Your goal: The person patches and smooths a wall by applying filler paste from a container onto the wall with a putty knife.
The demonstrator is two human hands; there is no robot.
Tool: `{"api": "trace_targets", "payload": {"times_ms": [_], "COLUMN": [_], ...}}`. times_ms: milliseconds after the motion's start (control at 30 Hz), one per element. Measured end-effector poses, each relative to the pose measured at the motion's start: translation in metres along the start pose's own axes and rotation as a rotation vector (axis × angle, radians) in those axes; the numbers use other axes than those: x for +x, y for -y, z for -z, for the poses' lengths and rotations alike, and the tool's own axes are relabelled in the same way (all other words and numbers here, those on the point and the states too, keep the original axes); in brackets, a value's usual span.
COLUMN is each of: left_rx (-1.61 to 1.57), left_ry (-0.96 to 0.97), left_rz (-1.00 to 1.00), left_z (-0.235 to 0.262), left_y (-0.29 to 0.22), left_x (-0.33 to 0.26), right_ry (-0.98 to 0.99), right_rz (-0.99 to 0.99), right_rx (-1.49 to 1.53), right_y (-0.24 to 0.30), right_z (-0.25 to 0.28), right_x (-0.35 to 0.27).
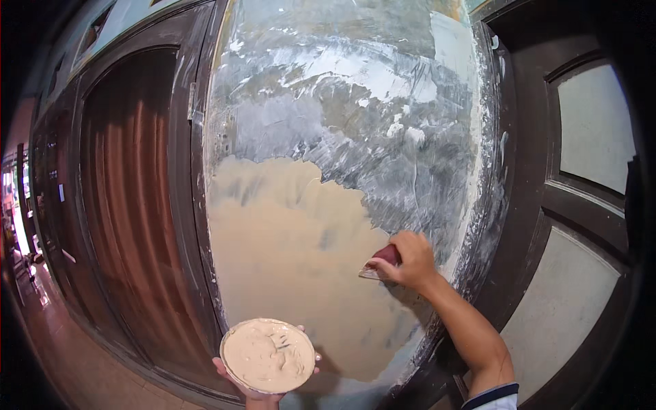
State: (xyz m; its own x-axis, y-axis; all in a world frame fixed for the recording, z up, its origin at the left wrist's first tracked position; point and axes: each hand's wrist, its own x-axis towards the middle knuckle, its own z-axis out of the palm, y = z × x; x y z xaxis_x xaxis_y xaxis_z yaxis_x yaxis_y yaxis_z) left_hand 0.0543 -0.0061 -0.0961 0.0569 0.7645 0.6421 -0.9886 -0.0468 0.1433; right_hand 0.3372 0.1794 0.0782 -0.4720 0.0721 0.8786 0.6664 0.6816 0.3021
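Putty point(260, 355) fills the bowl point(266, 320) your left hand point(254, 395) cradles from below, low before the grey wall point(424, 184). Your right hand point(413, 258), well apart, is closed round the scraper point(387, 255) near the beige coat's point(287, 239) right edge. Hold the blade shallow, press evenly, and feather that border thinly.

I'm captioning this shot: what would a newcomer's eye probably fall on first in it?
Probably the broad beige patch over the lower part of the grey, white-streaked wall, mid-picture. Toward its right side, the right hand holds a scraper with a dark red grip; low, left of centre, the left hand supports a round container of beige paste.
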Motion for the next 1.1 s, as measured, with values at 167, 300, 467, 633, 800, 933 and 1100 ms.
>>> {"api": "trace_targets", "payload": {"times_ms": [167, 300, 467, 633, 800, 933, 1100], "left_rx": [0.188, 0.172, 0.022, 0.072, 0.263, -0.025, 0.146], "left_ry": [-0.055, -0.02, -0.048, -0.094, -0.087, -0.087, -0.077], "left_rz": [-0.001, -0.013, -0.024, -0.046, -0.024, -0.036, -0.061], "left_z": [-0.011, -0.016, -0.014, -0.023, -0.012, -0.016, -0.012], "left_y": [-0.002, -0.009, -0.007, -0.002, -0.013, -0.005, -0.012], "left_x": [0.005, 0.001, -0.001, 0.0, 0.001, 0.006, 0.003], "right_ry": [-0.416, -0.177, -0.101, -0.364, -0.139, -0.441, -0.115], "right_rz": [-0.274, -0.137, -0.029, -0.356, -0.125, -0.657, -0.242], "right_rx": [-0.074, 0.075, -0.056, 0.012, -0.078, 0.133, -0.025], "right_y": [-0.014, -0.012, -0.011, -0.034, -0.02, -0.031, -0.008], "right_z": [0.005, 0.008, 0.011, 0.012, 0.011, 0.022, 0.004], "right_x": [0.038, 0.007, -0.005, -0.01, -0.019, 0.016, -0.019]}}
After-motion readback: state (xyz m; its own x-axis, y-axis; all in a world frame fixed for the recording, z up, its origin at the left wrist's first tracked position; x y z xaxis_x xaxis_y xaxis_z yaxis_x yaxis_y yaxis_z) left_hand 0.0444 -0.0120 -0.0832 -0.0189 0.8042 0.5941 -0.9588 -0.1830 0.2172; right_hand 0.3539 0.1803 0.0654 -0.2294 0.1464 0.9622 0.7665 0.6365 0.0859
